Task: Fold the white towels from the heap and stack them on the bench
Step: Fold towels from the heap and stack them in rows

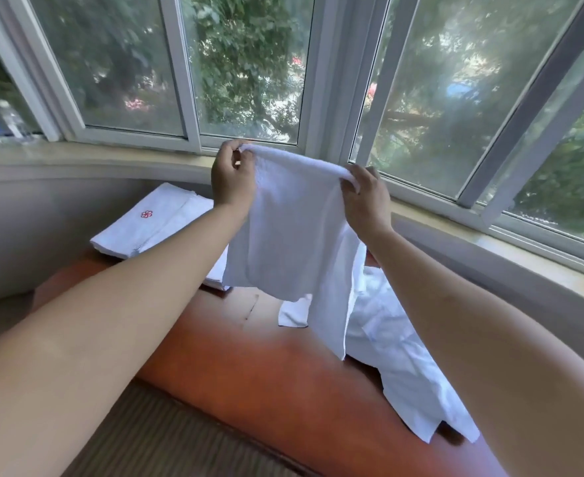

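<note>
Above the bench (235, 356), a towel (290, 235) hangs lengthwise.
Left hand (230, 179) and right hand (364, 197) each pinch a top corner.

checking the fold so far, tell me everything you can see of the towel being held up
The held towel is plain white terry-looking cloth, hanging in the air above the orange-brown bench in front of the window. The left hand and right hand each pinch its top edge, which sags slightly between them. It hangs unevenly: the right side drops in a longer strip. Its lower part overlaps the white heap in view; contact cannot be told.
</note>
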A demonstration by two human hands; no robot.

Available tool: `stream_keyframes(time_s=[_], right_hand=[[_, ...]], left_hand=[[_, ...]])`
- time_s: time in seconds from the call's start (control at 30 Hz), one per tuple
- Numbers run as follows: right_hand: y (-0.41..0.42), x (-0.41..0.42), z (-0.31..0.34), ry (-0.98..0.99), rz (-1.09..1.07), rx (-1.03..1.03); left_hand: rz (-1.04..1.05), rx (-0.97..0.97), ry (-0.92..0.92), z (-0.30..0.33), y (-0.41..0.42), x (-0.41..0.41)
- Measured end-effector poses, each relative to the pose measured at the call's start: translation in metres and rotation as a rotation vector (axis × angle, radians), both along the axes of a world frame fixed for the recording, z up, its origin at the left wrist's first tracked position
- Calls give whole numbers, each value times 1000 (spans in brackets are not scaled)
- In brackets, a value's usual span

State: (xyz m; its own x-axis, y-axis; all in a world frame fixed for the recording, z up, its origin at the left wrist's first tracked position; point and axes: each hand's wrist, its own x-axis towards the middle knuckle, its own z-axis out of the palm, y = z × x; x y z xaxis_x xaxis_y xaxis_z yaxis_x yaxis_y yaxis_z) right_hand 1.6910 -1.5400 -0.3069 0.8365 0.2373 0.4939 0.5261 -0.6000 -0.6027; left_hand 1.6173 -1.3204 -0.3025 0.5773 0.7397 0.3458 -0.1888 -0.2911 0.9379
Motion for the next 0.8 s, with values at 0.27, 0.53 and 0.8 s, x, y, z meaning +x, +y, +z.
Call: stream_keyframes(time_s=[0.27, 0.53, 0.8], right_hand=[[37, 8, -40, 111, 65, -225], [30, -27, -148, 197, 303, -600], [-50, -122, -321, 1125, 529, -972]], left_hand=[[-49, -133, 159, -57, 34, -41], [-86, -145, 658, -170, 34, -99], [-441, -110, 1398, -333, -2, -203]])
